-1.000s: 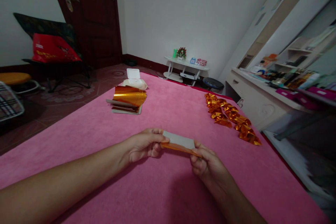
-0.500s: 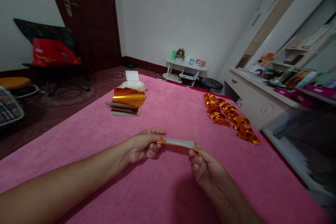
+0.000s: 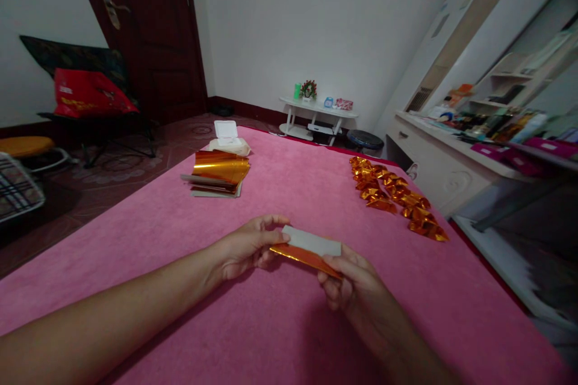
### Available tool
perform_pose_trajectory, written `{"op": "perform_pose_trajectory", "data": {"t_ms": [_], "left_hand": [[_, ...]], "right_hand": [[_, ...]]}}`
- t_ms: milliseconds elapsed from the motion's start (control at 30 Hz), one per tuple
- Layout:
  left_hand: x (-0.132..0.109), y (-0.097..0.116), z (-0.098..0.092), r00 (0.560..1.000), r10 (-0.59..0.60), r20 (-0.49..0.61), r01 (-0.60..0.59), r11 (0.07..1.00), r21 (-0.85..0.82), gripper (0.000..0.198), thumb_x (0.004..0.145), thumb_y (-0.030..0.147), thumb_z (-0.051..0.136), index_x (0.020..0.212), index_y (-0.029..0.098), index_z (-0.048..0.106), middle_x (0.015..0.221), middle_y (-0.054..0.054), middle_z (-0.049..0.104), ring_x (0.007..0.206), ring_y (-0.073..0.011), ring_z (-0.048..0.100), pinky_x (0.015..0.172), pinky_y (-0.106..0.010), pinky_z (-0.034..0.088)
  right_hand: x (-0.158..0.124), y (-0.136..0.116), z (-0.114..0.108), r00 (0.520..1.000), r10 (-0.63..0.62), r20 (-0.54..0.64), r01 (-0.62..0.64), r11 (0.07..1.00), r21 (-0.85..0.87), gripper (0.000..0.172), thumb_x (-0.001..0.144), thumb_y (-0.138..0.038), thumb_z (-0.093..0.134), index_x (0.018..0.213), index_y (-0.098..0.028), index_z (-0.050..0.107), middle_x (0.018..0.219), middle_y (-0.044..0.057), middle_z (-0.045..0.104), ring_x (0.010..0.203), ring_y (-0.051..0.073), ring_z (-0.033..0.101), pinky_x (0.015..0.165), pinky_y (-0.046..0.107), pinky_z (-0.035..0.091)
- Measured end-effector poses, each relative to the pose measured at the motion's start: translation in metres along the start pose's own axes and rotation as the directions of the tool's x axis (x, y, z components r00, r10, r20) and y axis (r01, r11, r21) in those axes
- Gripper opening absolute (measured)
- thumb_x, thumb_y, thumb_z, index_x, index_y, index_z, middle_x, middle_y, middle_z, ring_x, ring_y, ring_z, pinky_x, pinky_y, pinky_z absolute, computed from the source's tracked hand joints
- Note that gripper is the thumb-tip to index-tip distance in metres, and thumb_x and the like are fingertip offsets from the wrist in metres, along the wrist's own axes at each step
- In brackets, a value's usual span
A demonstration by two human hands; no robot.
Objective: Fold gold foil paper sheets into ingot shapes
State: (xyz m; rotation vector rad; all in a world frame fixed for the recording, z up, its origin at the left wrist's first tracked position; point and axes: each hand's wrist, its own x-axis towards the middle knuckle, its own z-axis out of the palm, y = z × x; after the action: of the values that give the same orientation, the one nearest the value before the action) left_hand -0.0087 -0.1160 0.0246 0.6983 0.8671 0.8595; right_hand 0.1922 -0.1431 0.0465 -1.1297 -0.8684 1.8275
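Between my two hands, just above the pink cloth, is a sheet of gold foil paper (image 3: 311, 246) with a grey-white back and a fold along its length. My left hand (image 3: 255, 243) pinches its left end, thumb on top. At the other end, my right hand (image 3: 350, 277) grips the lower right corner between thumb and fingers. A stack of gold foil paper (image 3: 220, 169) lies to the left beyond my hands, its sheets curling up. On the right, several folded gold foil pieces (image 3: 397, 189) sit in two rows.
The pink cloth (image 3: 289, 180) covers the surface before me. Behind the stack stands a pack of wipes (image 3: 230, 143) with its white lid raised. A white side table (image 3: 320, 109) is by the far wall, a cluttered dresser (image 3: 456, 156) at right, and a red bag (image 3: 93, 93) on a chair at left.
The foil paper has tilted toward me, so more of its grey-white back and its gold folded strip show. My right hand has rolled, with its thumb now on top.
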Motion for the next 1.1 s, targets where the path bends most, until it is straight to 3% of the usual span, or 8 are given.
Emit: {"op": "perform_pose_trajectory", "data": {"t_ms": [167, 300, 367, 467, 533, 833, 1100], "left_hand": [[-0.006, 0.005, 0.005, 0.997, 0.047, 0.061, -0.047, 0.999, 0.005, 0.038, 0.078, 0.039, 0.065, 0.106, 0.017, 0.053, 0.072, 0.0, 0.062, 0.051, -0.0063, 0.058, 0.046, -0.014, 0.044], [-0.012, 0.008, 0.009, 0.99, 0.067, 0.125, -0.066, 0.998, -0.007, 0.055, 0.074, 0.031, 0.072, 0.122, 0.023, 0.046, 0.09, -0.005, 0.067, 0.065, -0.0124, 0.066, 0.051, -0.018, 0.05], [-0.012, 0.007, 0.01, 0.989, 0.084, 0.125, -0.088, 0.996, 0.027, 0.049, 0.072, 0.027, 0.074, 0.115, 0.02, 0.051, 0.086, -0.005, 0.067, 0.065, -0.0128, 0.066, 0.051, -0.019, 0.052], [-0.009, 0.004, 0.01, 0.99, 0.106, 0.091, -0.115, 0.989, 0.097, 0.024, 0.074, 0.029, 0.071, 0.087, 0.011, 0.062, 0.073, -0.004, 0.066, 0.058, -0.0098, 0.064, 0.049, -0.015, 0.05], [-0.007, 0.002, 0.01, 0.99, 0.121, 0.069, -0.129, 0.984, 0.119, 0.023, 0.075, 0.032, 0.069, 0.076, 0.01, 0.062, 0.068, -0.003, 0.065, 0.053, -0.0078, 0.062, 0.044, -0.013, 0.046], [-0.01, 0.002, 0.019, 0.991, 0.126, -0.041, -0.117, 0.977, 0.177, 0.032, 0.069, 0.04, 0.072, 0.074, 0.011, 0.06, 0.061, -0.001, 0.064, 0.045, -0.0087, 0.06, 0.037, -0.013, 0.043], [-0.01, 0.001, 0.02, 0.991, 0.134, 0.013, -0.134, 0.97, 0.203, 0.03, 0.068, 0.032, 0.075, 0.081, 0.011, 0.059, 0.068, -0.004, 0.066, 0.055, -0.011, 0.063, 0.045, -0.016, 0.05]], "right_hand": [[0.008, 0.006, -0.005, 0.995, 0.022, -0.094, -0.016, 0.998, 0.065, 0.03, 0.062, -0.021, 0.073, 0.088, -0.014, 0.058, 0.053, -0.002, 0.061, 0.037, 0.005, 0.046, 0.035, 0.012, 0.035], [0.013, 0.011, -0.011, 0.994, 0.049, -0.1, -0.034, 0.988, 0.149, 0.024, 0.061, -0.017, 0.072, 0.082, -0.014, 0.061, 0.055, -0.002, 0.06, 0.039, 0.003, 0.046, 0.036, 0.011, 0.036], [0.014, 0.012, -0.011, 0.993, 0.08, -0.085, -0.065, 0.983, 0.171, 0.026, 0.061, -0.016, 0.072, 0.084, -0.013, 0.063, 0.054, -0.002, 0.059, 0.038, 0.003, 0.045, 0.035, 0.01, 0.034], [0.011, 0.013, -0.01, 0.99, 0.123, -0.063, -0.11, 0.977, 0.184, 0.03, 0.061, -0.017, 0.072, 0.09, -0.014, 0.064, 0.052, -0.003, 0.058, 0.037, 0.002, 0.042, 0.033, 0.009, 0.031], [0.009, 0.014, -0.009, 0.989, 0.136, -0.05, -0.125, 0.974, 0.188, 0.026, 0.063, -0.017, 0.072, 0.087, -0.014, 0.065, 0.053, -0.003, 0.058, 0.037, 0.002, 0.042, 0.034, 0.01, 0.032], [0.004, 0.018, -0.004, 0.992, 0.126, 0.002, -0.125, 0.98, 0.154, 0.025, 0.067, -0.021, 0.071, 0.09, -0.014, 0.065, 0.057, -0.002, 0.059, 0.042, 0.002, 0.044, 0.038, 0.01, 0.036], [0.004, 0.019, -0.004, 0.99, 0.142, 0.016, -0.142, 0.973, 0.183, 0.021, 0.063, -0.021, 0.076, 0.076, -0.013, 0.062, 0.052, -0.005, 0.053, 0.038, 0.0, 0.039, 0.035, 0.008, 0.029]]}}
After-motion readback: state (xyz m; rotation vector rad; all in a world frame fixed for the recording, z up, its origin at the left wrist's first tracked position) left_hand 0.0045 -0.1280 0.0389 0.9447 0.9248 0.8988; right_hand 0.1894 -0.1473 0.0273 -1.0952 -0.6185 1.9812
